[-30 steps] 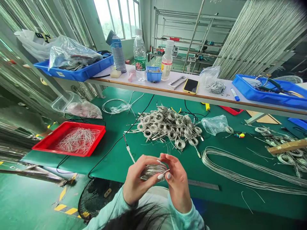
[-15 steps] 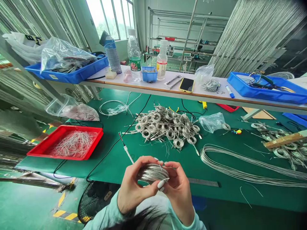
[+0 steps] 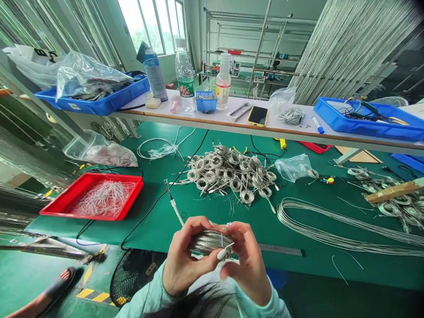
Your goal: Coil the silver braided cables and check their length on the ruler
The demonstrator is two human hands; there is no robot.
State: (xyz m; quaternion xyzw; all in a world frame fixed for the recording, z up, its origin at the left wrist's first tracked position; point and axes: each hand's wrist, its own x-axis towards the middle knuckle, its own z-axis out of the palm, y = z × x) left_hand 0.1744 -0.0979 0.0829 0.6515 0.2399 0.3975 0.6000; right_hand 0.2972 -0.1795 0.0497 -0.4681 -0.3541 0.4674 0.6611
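**Me:** Two things to confirm from my end: what are the left hand (image 3: pixel 183 256) and the right hand (image 3: pixel 247 265) gripping, and where's it sitting?

**Spotter:** Both are closed around one coil (image 3: pixel 210 243) of braided silver wire, fingers curled over it from either side. They hold it up just in front of the near edge of the counter (image 3: pixel 149 229), not resting on it.

**Me:** I've got a white lead (image 3: pixel 174 208) on the counter, just beside the left hand. What's ahead of that?

**Spotter:** A heap (image 3: pixel 228 174) of similar coils lies straight ahead, well apart from the hands. A red tray (image 3: pixel 82 215) of loose wire pieces sits to the left, and long wire loops (image 3: pixel 331 229) curve across the right side. A steel ruler (image 3: pixel 280 249) lies along the near edge, right of the hands.

**Me:** And higher up?

**Spotter:** A white shelf (image 3: pixel 212 123) runs behind the counter, carrying a phone (image 3: pixel 257 115) and a small blue bin (image 3: pixel 205 101), among other things.
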